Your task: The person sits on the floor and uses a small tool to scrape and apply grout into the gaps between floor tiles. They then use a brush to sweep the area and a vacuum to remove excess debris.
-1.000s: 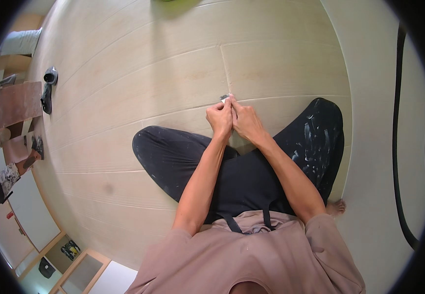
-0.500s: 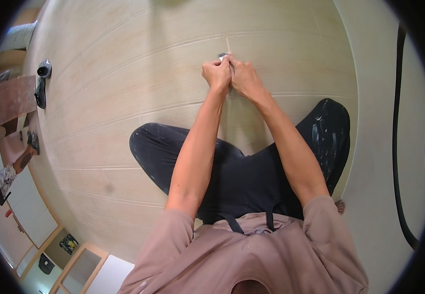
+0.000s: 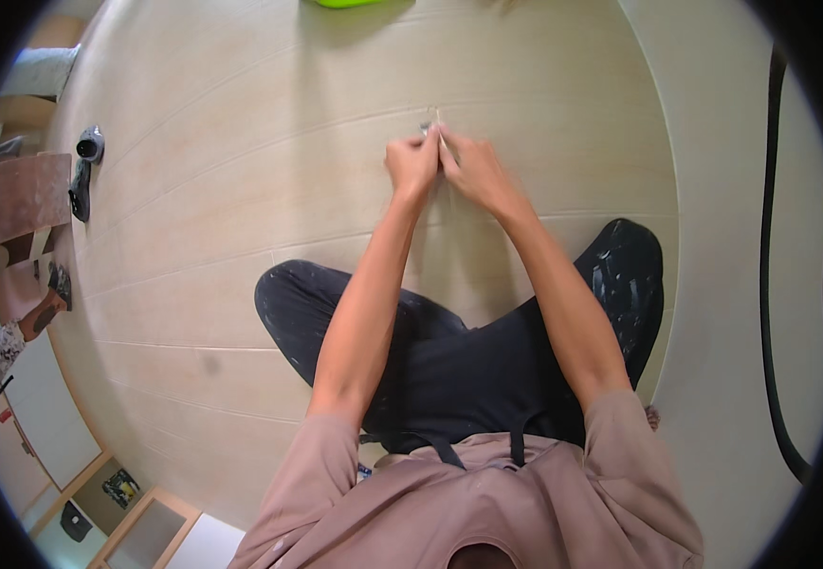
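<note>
My left hand and my right hand meet close to the tiled floor, ahead of my crossed legs. Both are closed, fingertips together. From the left fingertips pokes a small grey piece, mostly covered by the fingers, so its kind is unclear. My right fingers press against the left ones; whatever they pinch is hidden. Just beyond the fingertips, a short tile joint meets a long curved one running across the floor. My dark trousers carry white smears.
Part of a bright green object shows at the far edge. To the left lie a black shoe-like thing and a reddish-brown board, with another person's limb nearby. A pale wall borders the floor on my right.
The view has shifted so the floor sits lower in the picture, and the green object has appeared at the top. Both hands, still together, are a little closer to the long joint.
</note>
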A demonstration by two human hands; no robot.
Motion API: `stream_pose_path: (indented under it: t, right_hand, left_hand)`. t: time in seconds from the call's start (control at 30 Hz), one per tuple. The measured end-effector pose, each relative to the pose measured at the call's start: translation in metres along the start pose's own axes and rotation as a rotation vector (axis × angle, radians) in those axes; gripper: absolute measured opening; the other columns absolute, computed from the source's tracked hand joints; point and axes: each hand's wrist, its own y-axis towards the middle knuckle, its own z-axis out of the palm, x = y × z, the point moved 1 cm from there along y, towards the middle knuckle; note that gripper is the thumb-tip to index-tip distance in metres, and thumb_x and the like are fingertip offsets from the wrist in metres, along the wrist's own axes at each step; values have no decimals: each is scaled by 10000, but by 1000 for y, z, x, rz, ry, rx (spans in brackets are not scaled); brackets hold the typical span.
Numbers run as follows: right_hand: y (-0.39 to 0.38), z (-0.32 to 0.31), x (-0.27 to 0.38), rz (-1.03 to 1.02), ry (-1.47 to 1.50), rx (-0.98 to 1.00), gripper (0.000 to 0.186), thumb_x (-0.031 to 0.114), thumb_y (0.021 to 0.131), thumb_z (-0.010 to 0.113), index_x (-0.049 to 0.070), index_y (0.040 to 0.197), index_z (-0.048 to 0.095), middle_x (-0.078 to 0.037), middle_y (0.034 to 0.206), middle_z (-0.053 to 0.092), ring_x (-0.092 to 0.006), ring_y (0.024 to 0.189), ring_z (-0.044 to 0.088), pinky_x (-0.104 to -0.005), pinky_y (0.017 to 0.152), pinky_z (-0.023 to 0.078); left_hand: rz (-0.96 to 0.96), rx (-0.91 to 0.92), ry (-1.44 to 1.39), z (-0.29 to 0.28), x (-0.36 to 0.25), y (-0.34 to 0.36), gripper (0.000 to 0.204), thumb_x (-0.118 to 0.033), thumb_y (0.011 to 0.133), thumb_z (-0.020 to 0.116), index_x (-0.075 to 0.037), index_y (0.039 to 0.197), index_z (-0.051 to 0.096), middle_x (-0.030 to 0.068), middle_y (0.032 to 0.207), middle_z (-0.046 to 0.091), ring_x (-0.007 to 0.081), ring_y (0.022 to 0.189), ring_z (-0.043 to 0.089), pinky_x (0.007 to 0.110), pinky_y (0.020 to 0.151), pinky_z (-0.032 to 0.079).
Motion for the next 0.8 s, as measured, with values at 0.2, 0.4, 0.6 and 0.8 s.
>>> stream_pose_path:
  t: [0.2,0.4,0.6,0.8]
  right_hand:
    - [-89,-100,-47,118,-13,-64,468,346,1048,595,81,1433,596,-261,1266,688,-295,1100,696,-371,982,505]
    - [-134,-168,-39,108,22,-242,444,309,1046,603,108,1442,594,-226,1296,686,-293,1101,672,-354,995,482]
    - [-131,-187,47,6,-136,-124,426,283,1043,604,112,1433,598,-231,1320,661,-346,1181,671,-368,1007,481]
    - [-81,-233,121,-533,-465,-170,454,327,1077,555,216,1515,521,-220,1290,681,-261,817,659,-372,882,522]
  left_hand:
    - [119,-26,-200,-134,1,-136,307,-263,1029,666,32,1057,748,99,829,734,173,745,738,270,660,570]
    - [203,-698,-14,-289,105,-209,284,-226,1031,636,37,1037,743,110,926,747,163,752,710,287,668,563]
    - [-42,-660,713,-319,245,-271,380,-190,938,687,-24,1278,652,236,1426,529,379,1279,548,469,1041,457]
    - [26,-776,806,-246,281,-283,525,-282,1020,546,-76,1500,493,246,1590,343,416,1465,340,545,1168,291]
